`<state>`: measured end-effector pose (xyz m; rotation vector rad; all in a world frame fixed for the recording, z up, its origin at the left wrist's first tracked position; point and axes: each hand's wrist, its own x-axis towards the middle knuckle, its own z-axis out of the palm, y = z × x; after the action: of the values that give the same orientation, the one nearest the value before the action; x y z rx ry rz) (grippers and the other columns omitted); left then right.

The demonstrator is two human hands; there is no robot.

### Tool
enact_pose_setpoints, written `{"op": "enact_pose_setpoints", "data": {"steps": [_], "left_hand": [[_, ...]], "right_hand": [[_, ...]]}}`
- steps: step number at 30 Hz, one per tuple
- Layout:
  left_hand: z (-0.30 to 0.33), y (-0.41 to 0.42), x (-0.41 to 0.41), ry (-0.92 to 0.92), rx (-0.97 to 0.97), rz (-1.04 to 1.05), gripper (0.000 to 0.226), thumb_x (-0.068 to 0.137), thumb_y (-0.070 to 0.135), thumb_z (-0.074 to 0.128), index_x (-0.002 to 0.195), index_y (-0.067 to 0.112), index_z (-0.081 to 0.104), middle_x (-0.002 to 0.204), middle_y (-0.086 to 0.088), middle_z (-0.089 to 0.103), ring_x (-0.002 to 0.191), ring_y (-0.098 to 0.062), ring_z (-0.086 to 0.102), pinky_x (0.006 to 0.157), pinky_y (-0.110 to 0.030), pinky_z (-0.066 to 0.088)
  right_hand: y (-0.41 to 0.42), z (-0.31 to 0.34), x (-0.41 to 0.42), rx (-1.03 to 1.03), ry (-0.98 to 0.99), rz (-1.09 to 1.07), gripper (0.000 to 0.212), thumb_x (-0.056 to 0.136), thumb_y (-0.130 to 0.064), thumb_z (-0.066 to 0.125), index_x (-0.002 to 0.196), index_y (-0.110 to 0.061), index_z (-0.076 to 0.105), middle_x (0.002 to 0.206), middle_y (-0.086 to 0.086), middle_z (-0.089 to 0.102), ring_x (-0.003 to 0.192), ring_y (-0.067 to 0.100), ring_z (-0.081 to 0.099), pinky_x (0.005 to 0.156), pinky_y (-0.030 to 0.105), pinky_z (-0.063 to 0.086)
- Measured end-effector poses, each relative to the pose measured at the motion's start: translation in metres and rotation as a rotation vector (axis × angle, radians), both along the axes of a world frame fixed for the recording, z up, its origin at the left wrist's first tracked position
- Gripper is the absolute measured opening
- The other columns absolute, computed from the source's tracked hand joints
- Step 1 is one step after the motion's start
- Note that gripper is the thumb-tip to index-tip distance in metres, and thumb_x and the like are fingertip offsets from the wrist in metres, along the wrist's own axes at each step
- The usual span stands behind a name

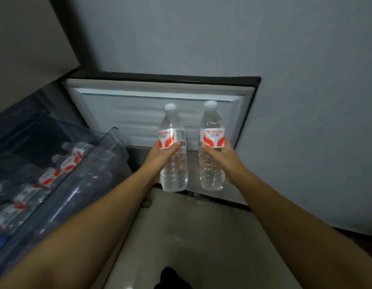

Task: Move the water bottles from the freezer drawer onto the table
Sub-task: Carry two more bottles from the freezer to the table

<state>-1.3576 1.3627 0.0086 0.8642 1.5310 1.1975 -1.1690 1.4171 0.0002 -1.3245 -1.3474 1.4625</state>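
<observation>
Grey wall, open freezer door | drawer left of door: bottles remain | left hand, right hand each grip one upright bottle at label | likely rigid, slick; hold mid-body.

open white ribbed plastic freezer door | plain grey wall above and right of door | pale tiled floor below door

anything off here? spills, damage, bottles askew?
Nothing stands out. The left hand and right hand each grip a capped bottle, left bottle and right bottle, upright and apart. More bottles lie on their sides in the pulled-out freezer drawer. No spill shows on the floor.
</observation>
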Motion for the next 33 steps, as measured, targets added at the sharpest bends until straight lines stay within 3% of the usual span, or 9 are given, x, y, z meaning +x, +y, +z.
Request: {"op": "enact_pose_setpoints", "data": {"steps": [7, 11, 17, 23, 26, 28, 31, 33], "left_hand": [[-0.018, -0.029, 0.139, -0.004, 0.039, -0.241, 0.029, 0.083, 0.030, 0.071, 0.108, 0.019, 0.061, 0.095, -0.002, 0.072, 0.087, -0.020, 0.070, 0.067, -0.027, 0.058], [-0.027, -0.058, 0.206, 0.007, 0.026, -0.426, 0.033, 0.082, 0.032, 0.072, 0.111, 0.024, 0.059, 0.104, -0.003, 0.071, 0.094, -0.021, 0.070, 0.083, -0.040, 0.057], [-0.027, -0.100, 0.296, 0.020, -0.022, -0.670, 0.048, 0.083, 0.027, 0.072, 0.124, 0.013, 0.053, 0.114, -0.010, 0.067, 0.102, -0.027, 0.066, 0.094, -0.049, 0.053], [-0.032, -0.123, 0.344, 0.105, -0.033, -0.932, 0.053, 0.084, 0.029, 0.071, 0.130, 0.012, 0.050, 0.119, -0.012, 0.064, 0.106, -0.029, 0.064, 0.096, -0.050, 0.051], [-0.043, -0.136, 0.362, 0.127, -0.043, -1.103, 0.055, 0.082, 0.031, 0.072, 0.129, 0.012, 0.050, 0.119, -0.011, 0.063, 0.106, -0.028, 0.063, 0.095, -0.048, 0.051], [-0.053, -0.145, 0.365, 0.135, -0.063, -1.202, 0.049, 0.081, 0.034, 0.073, 0.122, 0.021, 0.052, 0.112, -0.002, 0.064, 0.100, -0.022, 0.064, 0.087, -0.041, 0.054], [-0.062, -0.161, 0.363, 0.147, -0.060, -1.369, 0.027, 0.079, 0.038, 0.073, 0.097, 0.037, 0.054, 0.095, 0.012, 0.064, 0.086, -0.008, 0.064, 0.063, -0.022, 0.049], [-0.070, -0.173, 0.363, 0.174, -0.071, -1.470, 0.029, 0.078, 0.040, 0.074, 0.098, 0.037, 0.054, 0.098, 0.009, 0.065, 0.089, -0.010, 0.065, 0.066, -0.024, 0.051]], "right_hand": [[-0.085, -0.016, 0.149, 0.034, -0.055, -0.289, 0.060, 0.075, -0.032, 0.078, 0.123, -0.026, 0.042, 0.107, -0.006, 0.061, 0.094, 0.009, 0.063, 0.069, 0.019, 0.051], [-0.139, -0.027, 0.212, 0.000, -0.111, -0.444, 0.067, 0.076, -0.033, 0.077, 0.130, -0.021, 0.038, 0.105, -0.007, 0.058, 0.089, 0.004, 0.059, 0.067, 0.017, 0.049], [-0.221, -0.038, 0.281, -0.035, -0.137, -0.721, 0.072, 0.076, -0.036, 0.077, 0.133, -0.023, 0.036, 0.098, -0.015, 0.053, 0.083, 0.002, 0.056, 0.057, 0.011, 0.041], [-0.287, -0.039, 0.306, -0.043, -0.127, -0.994, 0.074, 0.075, -0.036, 0.078, 0.133, -0.023, 0.033, 0.096, -0.018, 0.051, 0.083, -0.001, 0.055, 0.061, 0.012, 0.041], [-0.326, -0.045, 0.303, -0.073, -0.116, -1.186, 0.073, 0.075, -0.035, 0.077, 0.131, -0.024, 0.032, 0.096, -0.018, 0.051, 0.085, 0.002, 0.055, 0.073, 0.021, 0.048], [-0.349, -0.050, 0.292, -0.094, -0.076, -1.286, 0.073, 0.075, -0.032, 0.078, 0.132, -0.023, 0.033, 0.099, -0.013, 0.054, 0.089, 0.005, 0.057, 0.078, 0.025, 0.049], [-0.383, -0.058, 0.265, -0.119, -0.038, -1.429, 0.067, 0.076, -0.031, 0.078, 0.127, -0.023, 0.036, 0.100, -0.010, 0.056, 0.089, 0.004, 0.057, 0.074, 0.023, 0.048], [-0.405, -0.063, 0.244, -0.137, -0.015, -1.530, 0.060, 0.076, -0.030, 0.078, 0.122, -0.023, 0.039, 0.101, -0.007, 0.059, 0.087, 0.004, 0.059, 0.069, 0.022, 0.048]]}}
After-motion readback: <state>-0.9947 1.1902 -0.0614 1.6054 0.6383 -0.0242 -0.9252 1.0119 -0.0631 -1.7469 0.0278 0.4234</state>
